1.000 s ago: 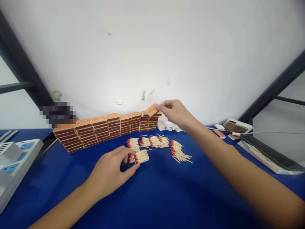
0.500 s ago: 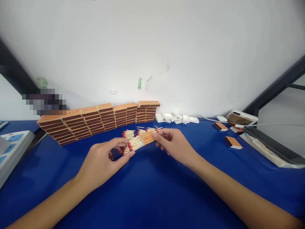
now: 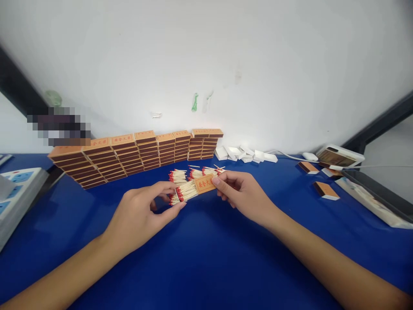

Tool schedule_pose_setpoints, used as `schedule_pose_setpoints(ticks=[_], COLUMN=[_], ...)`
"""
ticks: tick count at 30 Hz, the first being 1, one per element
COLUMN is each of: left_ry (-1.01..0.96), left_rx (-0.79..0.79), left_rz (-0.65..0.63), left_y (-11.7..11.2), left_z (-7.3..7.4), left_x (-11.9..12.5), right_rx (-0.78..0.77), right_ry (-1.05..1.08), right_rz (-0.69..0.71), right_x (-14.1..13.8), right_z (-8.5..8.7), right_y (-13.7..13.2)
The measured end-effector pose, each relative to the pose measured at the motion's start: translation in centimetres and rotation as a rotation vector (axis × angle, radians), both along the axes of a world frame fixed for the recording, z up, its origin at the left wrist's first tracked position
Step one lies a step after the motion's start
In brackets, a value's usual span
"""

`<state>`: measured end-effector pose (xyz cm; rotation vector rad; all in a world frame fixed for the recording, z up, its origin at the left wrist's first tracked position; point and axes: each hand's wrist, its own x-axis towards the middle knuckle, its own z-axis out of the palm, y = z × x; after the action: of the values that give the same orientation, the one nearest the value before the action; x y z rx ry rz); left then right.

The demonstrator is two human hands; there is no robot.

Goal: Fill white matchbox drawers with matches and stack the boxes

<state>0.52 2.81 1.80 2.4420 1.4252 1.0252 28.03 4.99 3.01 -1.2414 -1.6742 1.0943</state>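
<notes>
My left hand [image 3: 145, 211] grips the left end of a white matchbox tray [image 3: 190, 197] between thumb and fingers. Red-tipped matches [image 3: 187, 190] fill this tray, their heads toward my left hand. From the other side my right hand [image 3: 240, 191] pinches an orange matchbox sleeve [image 3: 204, 184] with red lettering. The sleeve sits at the right end of the tray, so the left part of the matches is exposed. Behind the hands, loose match piles [image 3: 195, 173] lie on the blue table [image 3: 206, 254], partly hidden by the box and fingers.
Stacked matchboxes [image 3: 121, 157] line the wall at the back left. White empty-looking trays [image 3: 247, 153] lie in a heap right of them. Separate matchboxes [image 3: 326, 190], a dark phone-like slab [image 3: 380, 193] and a white cable [image 3: 288, 159] are at right. A power strip [image 3: 22, 189] stands at left.
The camera view has shifted slightly, so the background appears higher and further right. Both hands keep hold of the tray and sleeve, with little visible change between them.
</notes>
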Motion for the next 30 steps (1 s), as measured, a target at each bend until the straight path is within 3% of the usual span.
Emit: schedule_pose_setpoints(ticks=[7,16,24,30], left_ry=[-0.059,-0.203,-0.248,-0.269], left_rx=[-0.013,-0.137,-0.200,-0.209], left_rz=[-0.058,-0.038,-0.065,-0.071], left_y=[0.1,0.1,0.4,0.6], left_z=[-0.1,0.6,0.3,0.3], left_x=[0.0,0.2,0.4,0.5], right_rx=[-0.034,-0.175,-0.182,-0.106], right_ry=[0.022,0.165,0.166,0.212], right_rz=[-0.001,0.046,0.087,-0.061], right_x=[0.2,0.0,0.1,-0.5], right_z=[-0.7,-0.8,-0.9,-1.0], right_y=[0.0,-0.1,-0.7,-1.0])
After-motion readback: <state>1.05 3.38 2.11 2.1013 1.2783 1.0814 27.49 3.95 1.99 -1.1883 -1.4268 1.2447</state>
